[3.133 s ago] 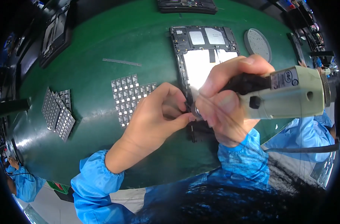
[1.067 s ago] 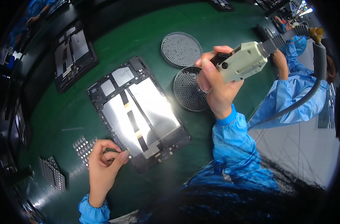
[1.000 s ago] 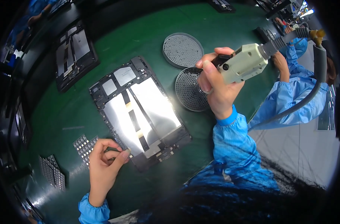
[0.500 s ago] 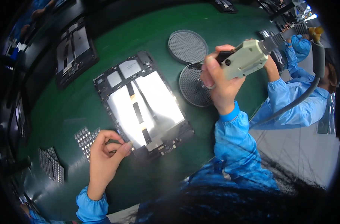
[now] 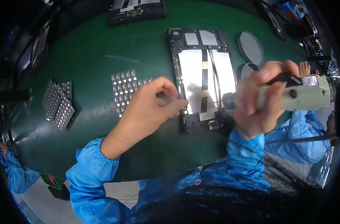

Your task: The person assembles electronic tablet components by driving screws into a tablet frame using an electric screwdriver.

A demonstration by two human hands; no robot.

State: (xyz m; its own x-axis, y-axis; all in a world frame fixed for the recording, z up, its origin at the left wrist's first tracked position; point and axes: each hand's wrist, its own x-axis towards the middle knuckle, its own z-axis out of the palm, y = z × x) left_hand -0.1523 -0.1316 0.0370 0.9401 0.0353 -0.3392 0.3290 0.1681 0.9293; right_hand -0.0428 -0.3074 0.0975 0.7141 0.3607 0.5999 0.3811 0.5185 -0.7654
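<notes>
An opened tablet [image 5: 186, 59] lies on the green table, with silvery battery panels, a dark frame and a dark ribbon cable down its middle. At its left edge, my left hand [image 5: 147, 102] is closed in a pinch; whatever is between the fingertips is too small to make out. My right hand [image 5: 257, 106], slightly blurred, grips a pale green electric screwdriver [image 5: 308, 95] held sideways at the tablet's right edge. Its blurred grey front end points left over the panels. Partly behind my left hand lies a sheet of small dark parts [image 5: 122, 86].
More sheets of small parts [image 5: 60, 104] overlap at the left. Beyond the screwdriver are a round grey dish [image 5: 251, 48] and a second dish [image 5: 249, 70], partly hidden. Another opened tablet [image 5: 136, 13] lies at the far edge. A co-worker's blue sleeve [image 5: 302, 130] shows at right.
The view has turned, so the tablet now appears upright and farther right. My right hand has brought the screwdriver down toward the tablet. My left hand stays pinched at the tablet's left edge.
</notes>
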